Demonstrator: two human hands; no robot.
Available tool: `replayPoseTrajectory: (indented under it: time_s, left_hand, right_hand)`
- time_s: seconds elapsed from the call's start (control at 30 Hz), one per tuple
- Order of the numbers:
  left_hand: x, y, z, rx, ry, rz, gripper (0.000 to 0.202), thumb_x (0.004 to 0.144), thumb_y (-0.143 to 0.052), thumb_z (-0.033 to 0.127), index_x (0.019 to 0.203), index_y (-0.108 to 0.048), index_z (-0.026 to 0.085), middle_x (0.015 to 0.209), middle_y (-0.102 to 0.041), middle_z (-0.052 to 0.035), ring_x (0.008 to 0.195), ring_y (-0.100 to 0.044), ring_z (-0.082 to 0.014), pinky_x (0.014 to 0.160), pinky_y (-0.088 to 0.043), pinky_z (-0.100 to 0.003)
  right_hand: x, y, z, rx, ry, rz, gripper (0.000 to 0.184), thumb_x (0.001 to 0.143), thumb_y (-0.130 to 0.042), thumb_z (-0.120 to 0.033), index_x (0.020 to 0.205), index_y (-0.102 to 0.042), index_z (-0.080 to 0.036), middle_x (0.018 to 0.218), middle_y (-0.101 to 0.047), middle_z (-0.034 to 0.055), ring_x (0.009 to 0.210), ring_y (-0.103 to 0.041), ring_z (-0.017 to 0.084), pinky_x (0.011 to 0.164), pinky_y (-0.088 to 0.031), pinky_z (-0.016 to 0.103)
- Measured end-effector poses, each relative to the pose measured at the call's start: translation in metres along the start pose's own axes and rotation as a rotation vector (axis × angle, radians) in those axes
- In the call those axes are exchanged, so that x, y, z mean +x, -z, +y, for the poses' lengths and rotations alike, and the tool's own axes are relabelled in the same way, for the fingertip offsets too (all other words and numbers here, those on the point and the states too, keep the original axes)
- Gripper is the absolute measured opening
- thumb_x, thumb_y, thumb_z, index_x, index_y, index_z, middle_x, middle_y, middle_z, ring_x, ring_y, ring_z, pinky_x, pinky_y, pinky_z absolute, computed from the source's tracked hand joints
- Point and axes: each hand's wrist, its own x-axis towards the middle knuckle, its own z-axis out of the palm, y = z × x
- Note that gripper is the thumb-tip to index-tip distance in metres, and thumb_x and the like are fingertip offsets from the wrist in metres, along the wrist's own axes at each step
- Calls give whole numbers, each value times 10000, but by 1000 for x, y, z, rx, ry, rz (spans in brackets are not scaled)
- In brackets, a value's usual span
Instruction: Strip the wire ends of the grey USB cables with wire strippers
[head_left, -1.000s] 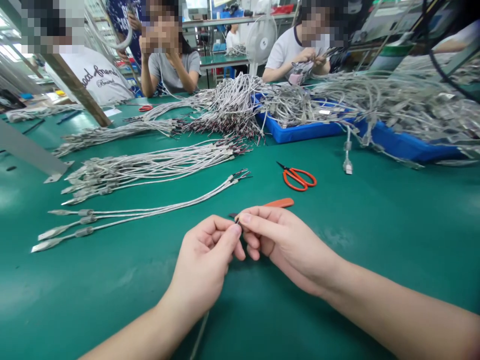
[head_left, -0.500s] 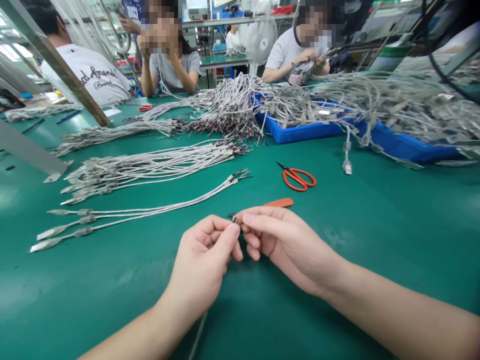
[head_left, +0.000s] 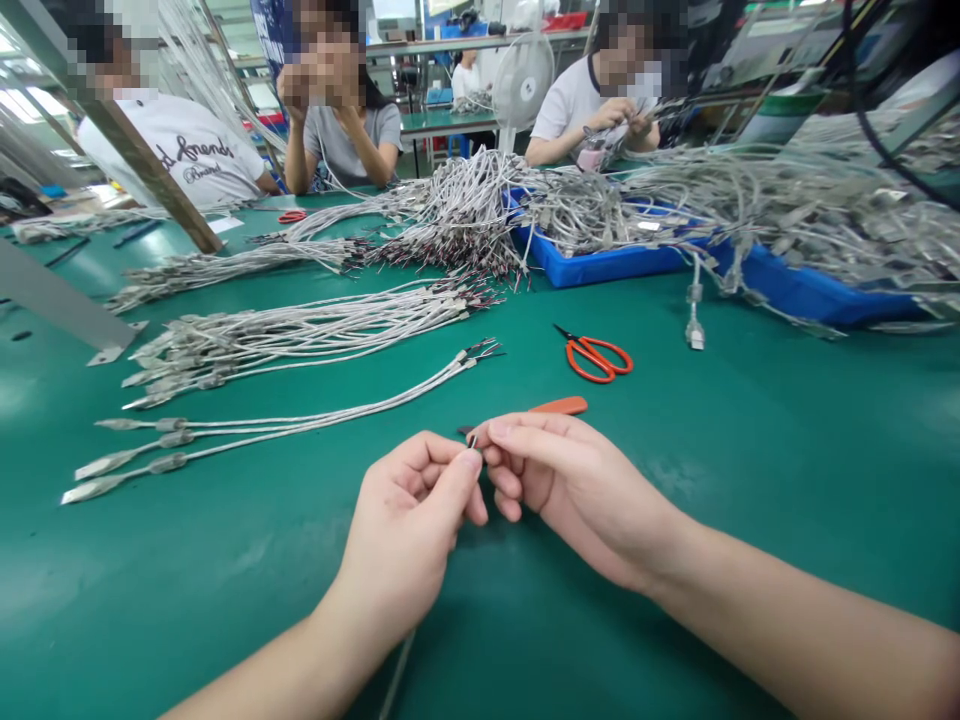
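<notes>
My left hand (head_left: 409, 525) and my right hand (head_left: 574, 490) meet low in the middle of the green table (head_left: 750, 470), fingertips pinched together on the end of a thin grey cable (head_left: 395, 675). The cable runs down under my left wrist toward me. Only a tiny bit of wire tip shows between the fingers. Just behind my right hand lies an orange-handled tool (head_left: 555, 406). Three finished grey cables (head_left: 285, 425) lie in a row to the left of my hands.
Orange scissors (head_left: 598, 357) lie beyond my right hand. A bigger bundle of cables (head_left: 300, 330) lies at left, more piles behind. Blue trays (head_left: 600, 265) heaped with cables stand at back right. Three people sit across the table; a metal bracket (head_left: 60, 305) stands at far left.
My hands stay in the same spot; the fingertips shift slightly on the wire end. The people across the table move a little.
</notes>
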Motion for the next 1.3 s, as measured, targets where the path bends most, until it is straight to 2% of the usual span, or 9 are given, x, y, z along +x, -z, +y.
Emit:
replayPoseTrajectory:
  time_s: [0.23,0.43,0.57,0.67,0.8,0.9,1.07,1.3]
  left_hand:
    - [-1,0,3,6,19,4,266,847,-642,345,675,-561,158,510,-555,42,399,-347,-26,393,-246,-150]
    - [-1,-2,2,6,23,-2,240,839,-650,316,676,-583,153,524,-564,31,417,-361,-29,401,-253,-152]
    - [-2,-1,3,-100,16,-27,141,845,-613,247,747,-618,146,581,-594,11,433,-359,-33,409,-252,-159]
    - [-2,-1,3,-175,15,0,74,843,-589,204,821,-631,147,598,-605,2,450,-368,-42,418,-254,-163]
    - [-2,-2,2,-228,8,53,55,842,-594,203,864,-616,158,594,-598,7,474,-387,-54,442,-279,-172]
    - [-3,-3,1,-214,17,27,70,838,-604,210,886,-616,160,607,-601,7,482,-387,-54,448,-282,-171]
    - [-1,-5,-1,-160,51,-14,79,820,-628,216,793,-591,150,610,-606,3,472,-361,-43,432,-251,-160]
    - [1,-7,-1,-75,52,66,158,821,-632,266,733,-557,159,568,-582,25,424,-346,-32,402,-237,-151]
  right_hand:
    - [0,-2,1,-179,50,28,171,783,-698,-327,806,-692,-158,540,-538,-36,501,-493,108,517,-361,259]
    - [-1,-4,2,-283,137,86,145,792,-677,-294,726,-649,-168,539,-552,-38,498,-491,106,514,-355,264]
    - [-1,-5,5,-257,157,142,170,808,-666,-314,728,-623,-170,520,-525,-50,492,-479,102,523,-351,265]
    - [-1,-6,7,-222,161,163,189,812,-666,-328,722,-609,-172,523,-524,-51,499,-475,101,542,-357,269]
    - [-2,-7,7,-155,143,160,190,808,-668,-327,722,-602,-171,531,-527,-49,509,-479,101,549,-357,267]
    - [-2,-8,7,-129,151,157,186,802,-672,-327,724,-596,-176,534,-529,-46,520,-485,110,549,-357,269]
    - [0,-6,7,-134,161,157,189,797,-675,-329,719,-591,-179,519,-515,-44,521,-491,123,541,-356,276]
    - [0,-6,8,-137,129,141,211,798,-681,-346,712,-600,-171,522,-507,-47,507,-478,112,529,-350,269]
